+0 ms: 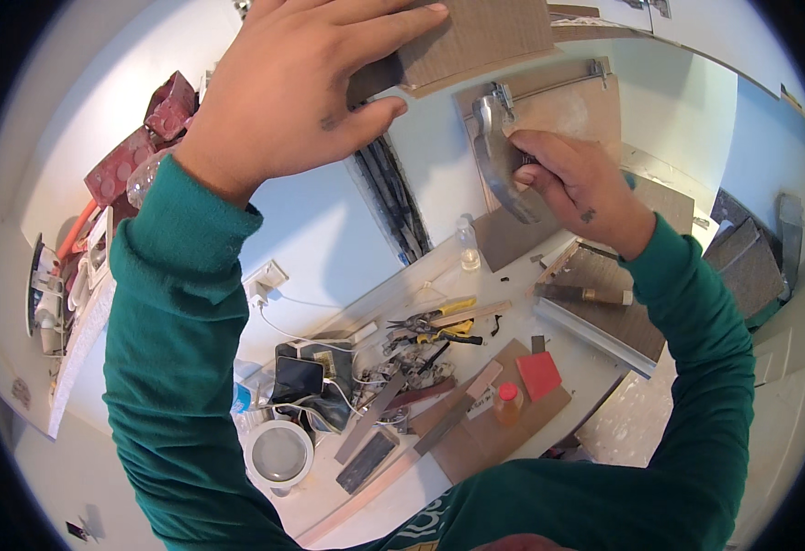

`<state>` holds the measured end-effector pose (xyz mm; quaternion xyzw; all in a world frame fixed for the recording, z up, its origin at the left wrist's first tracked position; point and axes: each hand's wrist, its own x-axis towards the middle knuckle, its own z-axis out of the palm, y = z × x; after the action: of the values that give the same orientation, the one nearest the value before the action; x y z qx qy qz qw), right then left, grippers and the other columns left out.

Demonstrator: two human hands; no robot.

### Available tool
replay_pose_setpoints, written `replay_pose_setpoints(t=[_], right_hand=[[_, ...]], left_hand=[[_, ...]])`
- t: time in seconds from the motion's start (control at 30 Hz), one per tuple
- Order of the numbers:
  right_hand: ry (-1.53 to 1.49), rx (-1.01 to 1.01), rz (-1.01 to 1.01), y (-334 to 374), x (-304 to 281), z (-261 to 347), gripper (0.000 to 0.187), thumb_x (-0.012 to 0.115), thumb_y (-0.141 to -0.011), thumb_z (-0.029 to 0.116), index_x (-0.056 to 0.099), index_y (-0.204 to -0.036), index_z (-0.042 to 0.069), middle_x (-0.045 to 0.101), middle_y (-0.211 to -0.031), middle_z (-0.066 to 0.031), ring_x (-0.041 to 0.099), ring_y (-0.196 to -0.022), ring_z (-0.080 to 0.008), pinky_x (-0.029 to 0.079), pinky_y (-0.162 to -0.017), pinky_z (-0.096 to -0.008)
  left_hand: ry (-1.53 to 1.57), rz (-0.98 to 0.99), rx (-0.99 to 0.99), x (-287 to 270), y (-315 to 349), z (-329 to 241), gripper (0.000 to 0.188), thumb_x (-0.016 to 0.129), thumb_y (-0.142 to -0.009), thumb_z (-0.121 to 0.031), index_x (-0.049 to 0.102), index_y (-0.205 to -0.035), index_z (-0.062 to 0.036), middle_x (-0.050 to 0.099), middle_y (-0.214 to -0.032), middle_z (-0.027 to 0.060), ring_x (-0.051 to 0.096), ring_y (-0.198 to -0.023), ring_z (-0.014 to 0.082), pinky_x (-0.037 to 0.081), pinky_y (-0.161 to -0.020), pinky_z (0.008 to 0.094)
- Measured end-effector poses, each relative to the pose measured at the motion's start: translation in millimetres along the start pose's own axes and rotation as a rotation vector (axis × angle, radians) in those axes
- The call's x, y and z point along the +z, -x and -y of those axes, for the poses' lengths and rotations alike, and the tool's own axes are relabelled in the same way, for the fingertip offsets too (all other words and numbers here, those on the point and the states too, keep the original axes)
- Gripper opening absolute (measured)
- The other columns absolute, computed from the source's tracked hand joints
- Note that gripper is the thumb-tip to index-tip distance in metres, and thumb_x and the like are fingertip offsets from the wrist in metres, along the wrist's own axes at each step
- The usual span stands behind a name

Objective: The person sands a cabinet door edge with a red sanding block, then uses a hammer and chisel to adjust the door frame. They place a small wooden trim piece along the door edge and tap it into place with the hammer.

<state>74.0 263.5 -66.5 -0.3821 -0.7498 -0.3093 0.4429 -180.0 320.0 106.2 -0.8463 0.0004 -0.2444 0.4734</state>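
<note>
My left hand (297, 87) is raised at the upper left, fingers stretched out and lying against a brown wood-grain panel (485, 41) at the top. My right hand (586, 188) is closed round a claw hammer (494, 156), gripping it close under its metal head. Most of the hammer's handle is hidden by the hand. Behind the hammer stands a pale brown board (572, 115) with metal hinges on it. The hammer is apart from the panel under my left hand.
Below lies a cluttered white worktop with yellow-handled pliers (458, 329), a small red-capped bottle (508, 404), a red square block (538, 375), a clear bottle (468, 246) and a round white lamp (279, 453). More wood panels (627, 317) lie at right. Red boxes (122, 165) stand at left.
</note>
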Motion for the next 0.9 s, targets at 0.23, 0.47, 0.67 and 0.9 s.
replay_pose_setpoints(t=[0.23, 0.47, 0.67, 0.9], right_hand=[[-1.187, 0.75, -0.283, 22.7, 14.4, 16.3, 0.028, 0.057, -0.102, 0.024, 0.059, -0.121, 0.004, 0.049, -0.075, -0.0002, 0.044, -0.058, -0.0065, 0.033, -0.05, -0.0222], [-1.475, 0.663, -0.445, 16.4, 29.8, 4.3, 0.042, 0.053, -0.104, 0.039, 0.058, -0.121, 0.0, 0.043, -0.071, 0.0031, 0.038, -0.057, -0.0051, 0.03, -0.049, -0.0213], [-1.325, 0.534, -0.43, 16.2, 40.3, -22.9, 0.038, 0.055, -0.104, 0.036, 0.061, -0.119, 0.002, 0.046, -0.068, 0.0038, 0.041, -0.058, -0.0047, 0.033, -0.052, -0.0207], [-1.097, 0.542, -0.382, 11.4, 35.8, -43.4, 0.026, 0.062, -0.101, 0.025, 0.067, -0.111, 0.001, 0.06, -0.077, 0.0005, 0.051, -0.066, -0.0096, 0.044, -0.059, -0.0261]], left_hand=[[-0.089, 0.037, -0.066, 7.0, -7.5, -10.5, 0.065, 0.074, -0.074, -0.028, 0.06, -0.136, -0.0131, 0.049, -0.15, 0.0101, 0.035, -0.145, 0.0349, 0.02, -0.118, 0.06], [-0.198, 0.0, 0.0, 18.3, -5.1, -2.2, 0.073, 0.076, -0.072, -0.017, 0.055, -0.142, -0.0237, 0.046, -0.154, 0.0018, 0.035, -0.146, 0.0315, 0.024, -0.121, 0.0531], [-0.188, 0.068, -0.024, 11.9, -8.9, -5.0, 0.073, 0.075, -0.072, -0.017, 0.056, -0.142, -0.0216, 0.048, -0.153, 0.0045, 0.036, -0.146, 0.0339, 0.023, -0.121, 0.0547], [-0.229, 0.13, -0.039, 11.8, -9.9, -4.6, 0.071, 0.076, -0.074, -0.023, 0.057, -0.142, -0.0171, 0.047, -0.153, 0.0091, 0.034, -0.146, 0.0372, 0.02, -0.12, 0.0578]])
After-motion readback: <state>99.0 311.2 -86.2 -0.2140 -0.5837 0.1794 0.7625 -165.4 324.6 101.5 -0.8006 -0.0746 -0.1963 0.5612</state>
